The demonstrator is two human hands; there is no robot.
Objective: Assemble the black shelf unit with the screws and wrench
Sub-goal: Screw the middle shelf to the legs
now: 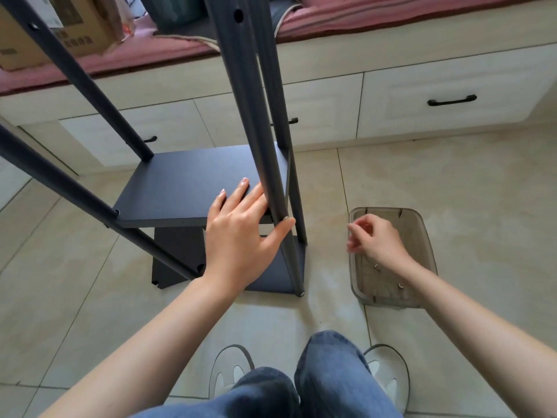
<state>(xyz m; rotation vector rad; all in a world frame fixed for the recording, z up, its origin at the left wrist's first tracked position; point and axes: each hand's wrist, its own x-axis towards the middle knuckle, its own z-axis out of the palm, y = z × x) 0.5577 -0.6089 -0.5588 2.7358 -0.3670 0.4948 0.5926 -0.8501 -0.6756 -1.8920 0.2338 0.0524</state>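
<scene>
L hand (241, 233) is lying flat, fingers straight, on black shelf (193, 188) w/ thumb against 1 post (259, 116); R hand (373, 239), fingers curled over grey tray (422, 236), is blurred, grip unclear; box (60, 28) print unreadable.

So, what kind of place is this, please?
Probably a room in a home: a built-in bench with cream drawers, a pink cushion on top with a cardboard box, and a beige tiled floor.

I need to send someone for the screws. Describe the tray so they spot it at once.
Start at the black shelf unit on the tiled floor; the tray sits just right of it, under the right hand. It is the only smoky, see-through tub, with small screws inside.
</scene>
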